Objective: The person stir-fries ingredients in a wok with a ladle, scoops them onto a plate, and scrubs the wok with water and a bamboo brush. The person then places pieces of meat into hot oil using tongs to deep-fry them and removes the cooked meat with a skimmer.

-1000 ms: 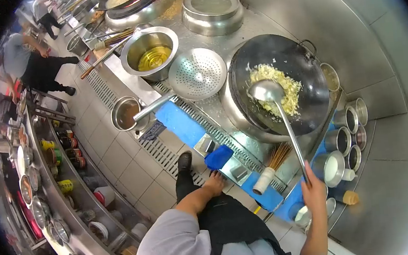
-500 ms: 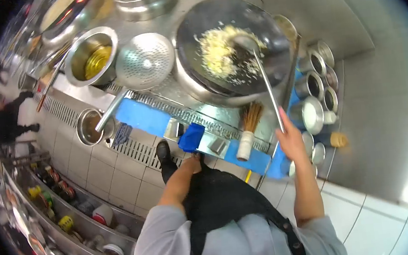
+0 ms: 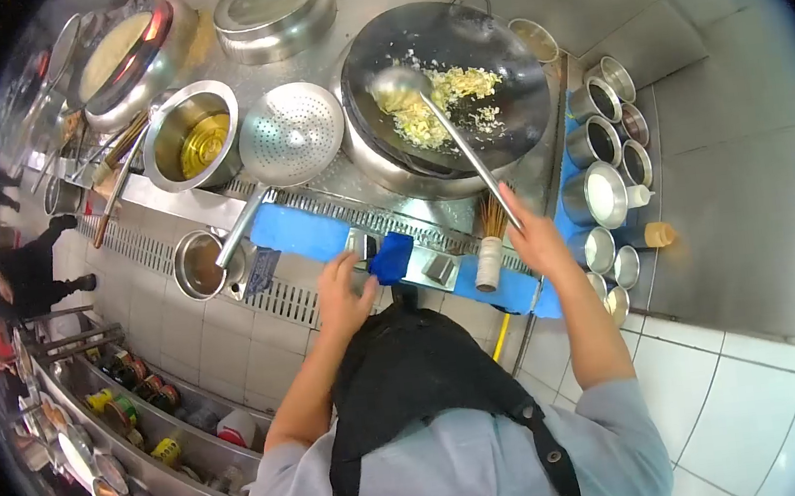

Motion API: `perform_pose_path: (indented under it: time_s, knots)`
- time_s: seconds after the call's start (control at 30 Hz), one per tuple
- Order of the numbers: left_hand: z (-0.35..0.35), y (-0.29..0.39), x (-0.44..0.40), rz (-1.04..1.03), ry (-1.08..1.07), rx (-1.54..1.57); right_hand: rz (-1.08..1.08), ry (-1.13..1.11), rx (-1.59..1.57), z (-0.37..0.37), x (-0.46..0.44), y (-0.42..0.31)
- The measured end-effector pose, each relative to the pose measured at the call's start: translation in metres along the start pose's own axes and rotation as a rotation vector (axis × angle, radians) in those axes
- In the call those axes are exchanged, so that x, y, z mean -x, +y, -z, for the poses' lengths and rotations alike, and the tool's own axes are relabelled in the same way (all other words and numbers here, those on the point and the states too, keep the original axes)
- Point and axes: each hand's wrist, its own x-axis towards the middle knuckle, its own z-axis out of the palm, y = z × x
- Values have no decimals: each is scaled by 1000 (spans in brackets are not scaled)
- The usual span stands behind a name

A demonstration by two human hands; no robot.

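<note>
My right hand [image 3: 534, 234] is closed round the handle end of a long metal ladle [image 3: 466, 147]. The ladle's bowl rests at the left part of a black wok [image 3: 517, 90], among chopped pale yellow food [image 3: 467, 83]. My left hand [image 3: 341, 295] has its fingers apart at the counter's front edge, by a small metal control and just left of a blue cloth [image 3: 392, 258]. A bamboo brush with a wrapped white handle [image 3: 489, 265] lies below the wok, left of my right hand.
Left of the wok are a perforated strainer [image 3: 293, 134] and a pot of yellow oil [image 3: 160, 157]. A smaller pot [image 3: 199, 265] hangs at the front edge. Several metal containers [image 3: 594, 196] line the right side. Another person [image 3: 27, 268] stands far left; shelves [image 3: 197, 463] run lower left.
The ladle has moved to the wok's left side, and the food has shifted. My left hand has risen from beside my body to the counter edge, fingers spread.
</note>
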Motion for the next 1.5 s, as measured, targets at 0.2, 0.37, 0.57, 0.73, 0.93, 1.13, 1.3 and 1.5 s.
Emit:
perform_pose_path:
  time_s: [0.2, 0.37, 0.57, 0.73, 0.93, 1.13, 1.3, 1.5]
  knots:
    - [-42, -4, -38, -184, -244, -268, -143, 115, 164, 34, 126, -35]
    - [-50, -7, -51, -235, -430, -230, -292, -22, 107, 57, 149, -79]
    - [8, 9, -47, 428, -650, 705, -207, 98, 156, -35, 4, -34]
    - [56, -3, -35, 795, -404, 1278, -205, 2, 170, -27, 31, -53]
    - [80, 10, -40, 817, -352, 1215, -290, 40, 357, 25, 25, 4]
    - [32, 41, -46, 880, -271, 1212, -212, 132, 161, -19, -59, -11]
    - [19, 37, -48, 813, -299, 1220, -40, 60, 182, -4, 24, 46]
    - [-7, 78, -99, 903, -310, 1276, -109, 272, -177, 20, -8, 66]
